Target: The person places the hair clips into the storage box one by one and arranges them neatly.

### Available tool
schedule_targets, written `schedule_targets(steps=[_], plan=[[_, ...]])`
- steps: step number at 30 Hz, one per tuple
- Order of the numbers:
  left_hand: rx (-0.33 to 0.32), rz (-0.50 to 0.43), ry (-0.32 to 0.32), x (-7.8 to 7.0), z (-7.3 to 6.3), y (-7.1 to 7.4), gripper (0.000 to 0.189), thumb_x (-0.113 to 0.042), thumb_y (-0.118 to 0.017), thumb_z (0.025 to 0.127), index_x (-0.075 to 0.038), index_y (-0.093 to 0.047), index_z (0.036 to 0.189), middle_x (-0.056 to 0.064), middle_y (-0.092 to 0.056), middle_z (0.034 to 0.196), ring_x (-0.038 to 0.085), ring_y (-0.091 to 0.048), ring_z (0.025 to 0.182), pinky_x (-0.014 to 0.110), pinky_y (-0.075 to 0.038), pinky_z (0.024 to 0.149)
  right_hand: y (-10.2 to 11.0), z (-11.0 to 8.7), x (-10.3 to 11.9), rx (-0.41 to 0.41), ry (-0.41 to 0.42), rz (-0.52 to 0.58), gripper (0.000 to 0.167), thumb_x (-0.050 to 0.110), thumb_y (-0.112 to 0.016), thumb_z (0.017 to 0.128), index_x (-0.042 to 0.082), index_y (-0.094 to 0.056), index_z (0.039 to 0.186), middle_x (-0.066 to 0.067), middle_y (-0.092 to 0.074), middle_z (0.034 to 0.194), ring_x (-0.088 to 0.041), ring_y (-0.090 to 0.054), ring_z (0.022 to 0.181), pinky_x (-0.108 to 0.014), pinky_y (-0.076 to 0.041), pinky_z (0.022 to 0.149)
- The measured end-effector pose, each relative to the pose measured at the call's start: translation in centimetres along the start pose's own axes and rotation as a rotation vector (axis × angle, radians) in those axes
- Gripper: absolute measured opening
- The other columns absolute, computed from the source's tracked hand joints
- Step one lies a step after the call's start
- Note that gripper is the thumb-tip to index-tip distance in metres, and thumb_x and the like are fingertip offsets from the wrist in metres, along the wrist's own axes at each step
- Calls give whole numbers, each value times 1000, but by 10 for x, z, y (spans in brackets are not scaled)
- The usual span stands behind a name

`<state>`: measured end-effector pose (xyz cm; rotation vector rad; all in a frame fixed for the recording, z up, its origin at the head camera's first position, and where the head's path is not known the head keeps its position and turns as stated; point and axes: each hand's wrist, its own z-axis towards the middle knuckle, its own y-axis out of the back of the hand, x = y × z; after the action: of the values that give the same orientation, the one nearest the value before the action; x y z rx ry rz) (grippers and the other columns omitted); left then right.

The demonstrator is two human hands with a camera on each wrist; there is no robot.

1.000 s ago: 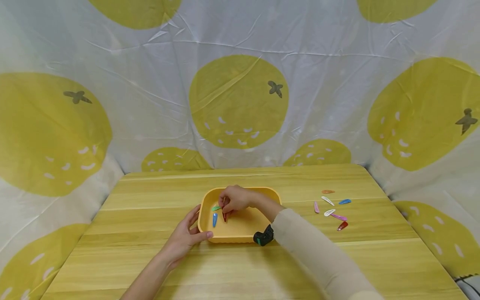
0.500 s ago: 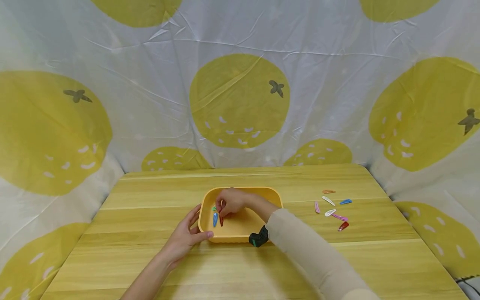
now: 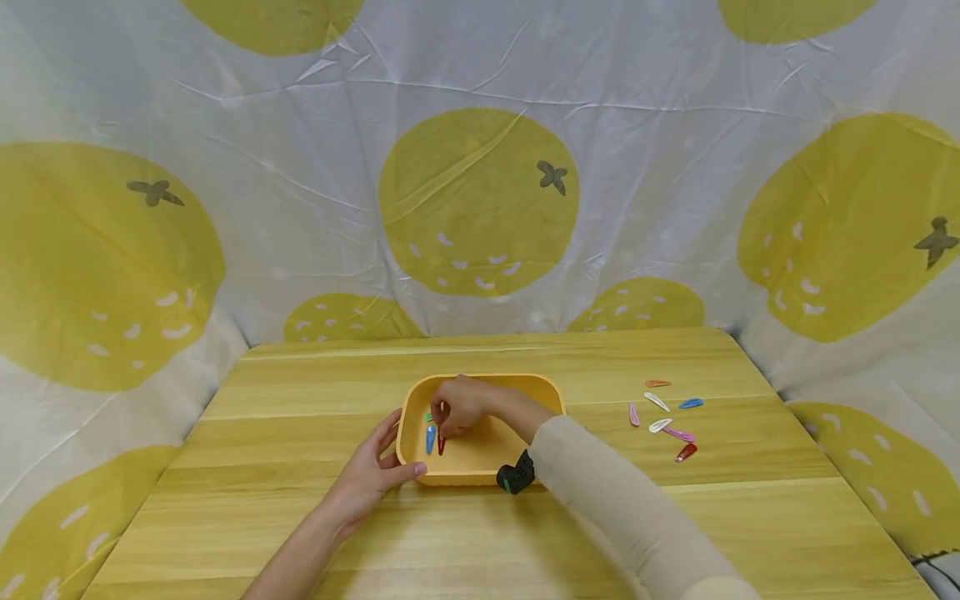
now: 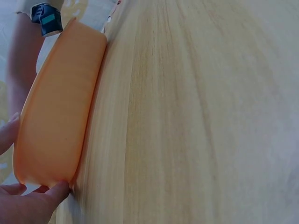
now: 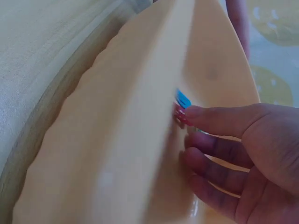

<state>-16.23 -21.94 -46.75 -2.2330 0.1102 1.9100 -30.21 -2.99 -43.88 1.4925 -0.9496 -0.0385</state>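
A yellow plastic basin (image 3: 465,478) stands on the table. My left hand (image 3: 366,473) grips its left end, thumb at the front rim and fingers along the side; the left wrist view shows fingertips low on the basin wall (image 4: 60,102). Inside the basin, my right hand (image 3: 462,402) pinches a red snap hair clip (image 3: 441,446) between thumb and index finger, close to the basin floor. Just left of it lies a blue hair clip (image 3: 431,440). Behind them is a green hair clip (image 3: 428,417), partly hidden by the right hand.
On the table to the right lie several loose hair clips, among them an orange clip (image 3: 657,383), a blue clip (image 3: 691,403), a purple clip (image 3: 679,434) and a red clip (image 3: 686,452). A black device (image 3: 516,473) on the right wrist overlaps the basin's front rim.
The right hand has moved slightly left with the red hair clip, bringing it beside the blue one and more parallel to it. The left hand and basin have stayed put.
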Motion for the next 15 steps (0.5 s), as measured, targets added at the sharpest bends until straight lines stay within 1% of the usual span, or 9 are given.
schedule_targets(steps=[5, 12, 15], plan=[[-13, 8, -3, 0, 0, 0, 97, 9, -75, 90, -7, -17, 165, 23, -19, 167, 47, -47, 136, 35, -55, 93, 7, -3, 1, 19, -4, -35, 10, 13, -83, 88, 13, -73, 90, 9, -66, 80, -9, -55, 69, -21, -45, 62], [-7, 5, -7, -1, -1, -1, 96, 10, -74, 90, -7, -16, 165, 24, -19, 167, 47, -47, 136, 36, -55, 94, 15, -5, 1, 42, -11, -45, 10, 16, -81, 91, 13, -74, 98, 9, -67, 83, -9, -58, 70, -21, -47, 63], [-6, 3, -11, -1, -2, -2, 96, 10, -75, 90, -6, -16, 165, 24, -19, 167, 48, -46, 136, 36, -55, 94, 19, -7, 3, 54, -9, -53, 13, 17, -80, 92, 12, -75, 102, 9, -67, 85, -9, -59, 72, -22, -48, 65]])
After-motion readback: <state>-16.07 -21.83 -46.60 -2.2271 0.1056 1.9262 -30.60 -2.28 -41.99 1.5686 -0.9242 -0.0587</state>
